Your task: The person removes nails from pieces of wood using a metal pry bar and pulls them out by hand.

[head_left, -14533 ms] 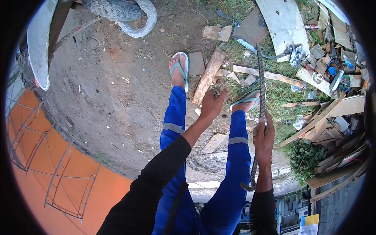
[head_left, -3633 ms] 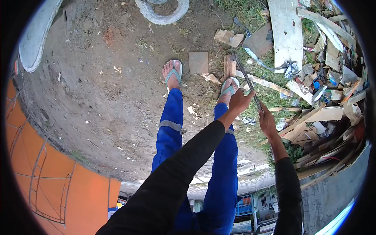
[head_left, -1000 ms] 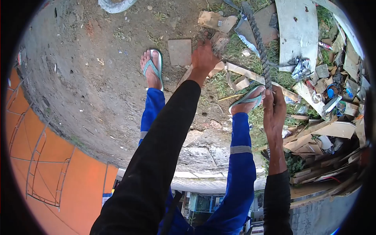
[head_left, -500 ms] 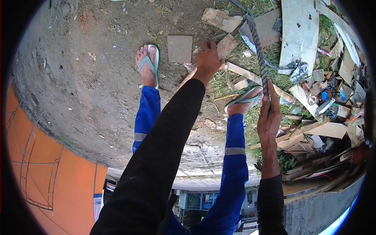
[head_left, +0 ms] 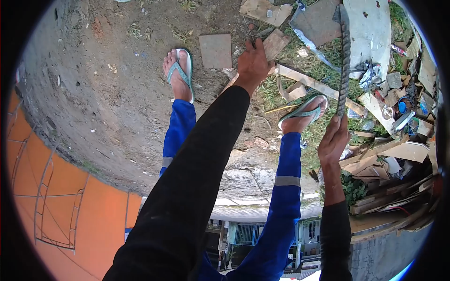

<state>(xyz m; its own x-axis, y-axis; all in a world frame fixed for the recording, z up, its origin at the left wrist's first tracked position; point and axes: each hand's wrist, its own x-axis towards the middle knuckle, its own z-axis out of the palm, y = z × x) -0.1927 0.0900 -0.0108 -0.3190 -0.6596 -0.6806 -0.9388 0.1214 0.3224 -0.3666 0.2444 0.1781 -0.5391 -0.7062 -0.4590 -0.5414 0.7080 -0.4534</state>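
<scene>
My right hand (head_left: 334, 140) is closed around the lower end of a twisted steel bar (head_left: 345, 65). The bar points away from me, and its far end is flattened like a blade. Farther left, my left hand (head_left: 253, 63) reaches down near the ground with its fingers mostly curled; what they hold, if anything, is hidden. Right beside those fingers is a short wooden board (head_left: 275, 44). A square tile-like piece (head_left: 215, 51) lies to the left of that hand. A long thin plank (head_left: 318, 86) runs from near my left hand toward the bar.
My sandalled feet (head_left: 180, 75) stand apart on dirt and grass. At right is a debris heap (head_left: 403, 122) of broken boards, plastic and scraps. A large pale panel (head_left: 370, 37) lies at the upper right. An orange wall (head_left: 103, 206) is at lower left.
The steel bar has swung to the right, from leaning left to nearly straight ahead. My right hand has shifted right and nearer to me. My left hand stays close to the same board.
</scene>
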